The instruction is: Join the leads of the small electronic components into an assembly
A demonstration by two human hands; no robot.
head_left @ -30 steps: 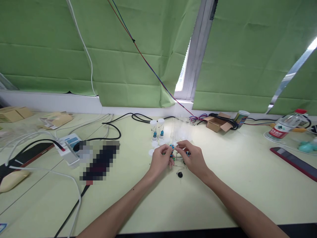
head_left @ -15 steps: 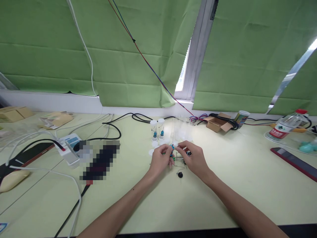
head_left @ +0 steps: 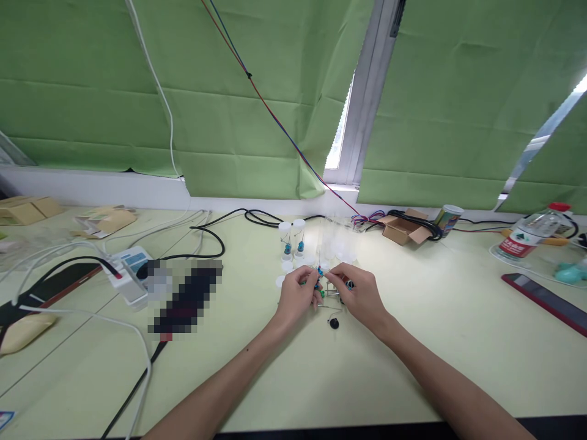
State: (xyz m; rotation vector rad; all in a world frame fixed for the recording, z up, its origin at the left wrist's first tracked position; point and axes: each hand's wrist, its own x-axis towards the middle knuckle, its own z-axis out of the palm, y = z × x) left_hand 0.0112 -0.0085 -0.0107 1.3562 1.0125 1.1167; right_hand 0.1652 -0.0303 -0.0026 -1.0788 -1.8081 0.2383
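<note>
Both hands meet over the middle of the pale green table (head_left: 413,360). My left hand (head_left: 298,298) pinches a cluster of small blue and green wire-leaded components (head_left: 318,287). My right hand (head_left: 358,293) pinches the same cluster from the right, fingertips almost touching the left ones. A small black round part (head_left: 334,322) with a thin lead lies on the table just below the hands. Two clear vials (head_left: 291,239) holding blue components stand just behind the hands, with white caps (head_left: 280,281) beside them.
A white power strip (head_left: 128,272) with black and white cables lies at left, beside a blurred dark object (head_left: 186,299). At back right are a small cardboard box (head_left: 403,227), a cup (head_left: 447,219), a water bottle (head_left: 527,237); a red-edged phone (head_left: 545,300) lies nearer. Green blinds hang behind.
Almost nothing differs. My right hand's fingers have shifted slightly lower and closer onto the component cluster; my left hand holds still.
</note>
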